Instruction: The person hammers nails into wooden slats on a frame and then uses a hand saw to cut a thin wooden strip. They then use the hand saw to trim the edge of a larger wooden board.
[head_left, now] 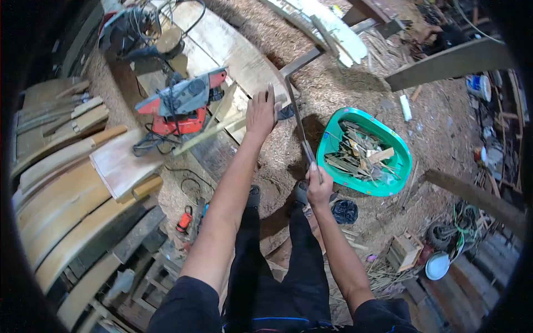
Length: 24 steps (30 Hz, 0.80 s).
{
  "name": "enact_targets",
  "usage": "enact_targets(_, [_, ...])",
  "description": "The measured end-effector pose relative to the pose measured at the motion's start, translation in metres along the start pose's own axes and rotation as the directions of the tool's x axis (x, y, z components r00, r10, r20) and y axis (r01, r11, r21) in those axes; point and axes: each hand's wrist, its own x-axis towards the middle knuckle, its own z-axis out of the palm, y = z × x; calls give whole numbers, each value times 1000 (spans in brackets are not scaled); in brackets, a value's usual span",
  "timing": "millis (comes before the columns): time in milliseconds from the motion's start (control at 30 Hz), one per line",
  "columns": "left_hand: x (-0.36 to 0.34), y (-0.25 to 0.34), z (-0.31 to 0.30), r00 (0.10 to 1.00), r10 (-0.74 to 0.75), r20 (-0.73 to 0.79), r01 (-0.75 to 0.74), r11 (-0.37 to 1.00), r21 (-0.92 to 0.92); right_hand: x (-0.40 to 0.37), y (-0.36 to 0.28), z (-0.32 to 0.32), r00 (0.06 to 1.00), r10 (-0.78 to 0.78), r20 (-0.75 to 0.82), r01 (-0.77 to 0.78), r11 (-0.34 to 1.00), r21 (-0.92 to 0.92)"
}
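My right hand [319, 187] is closed around the near end of a long, narrow dark bar [298, 116]. The bar runs away from me to the far edge of a wooden bench; I cannot make out its exact kind. My left hand [262, 115] lies over the near end of the bench's pale planks [244, 61], fingers stretched out and holding nothing. Left of that hand, a red and grey power tool [183, 102] rests on the bench, with a thin wood strip [208, 133] beside it.
A green basin [407, 166] of wood scraps stands right of my right hand. Curved boards [66, 205] are stacked at left. Another corded tool [158, 47] lies farther back on the bench. A black bag [345, 211] and sawdust [277, 158] are on the floor.
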Motion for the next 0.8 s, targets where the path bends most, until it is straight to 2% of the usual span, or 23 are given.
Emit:
enact_targets(33, [3, 3, -4, 1000, -22, -22, 23, 999, 31, 16, 12, 2, 1000, 5, 31, -6, 1000, 6])
enact_targets(67, [3, 4, -2, 993, 2, -116, 1, 1000, 31, 27, 21, 3, 998, 11, 58, -12, 1000, 11])
enact_targets(167, [2, 2, -2, 990, -15, -141, 4, 997, -74, 48, 37, 3, 994, 30, 109, -34, 999, 36])
enact_targets(200, [1, 2, 1, 974, -28, -224, 0, 993, -120, 52, 40, 3, 993, 16, 117, -21, 999, 44])
enact_targets(300, [1, -1, 7, 963, -17, -270, -33, 983, -181, 61, 40, -2, 987, -1, 159, -11, 997, 72])
enact_targets(533, [4, 1, 1, 978, -35, -204, -5, 981, -195, 60, 39, -11, 976, 22, 215, -25, 1000, 12])
enact_targets(800, [7, 1, -1, 982, -52, -181, 13, 977, -212, 51, 32, -10, 982, 12, 189, -27, 997, 74])
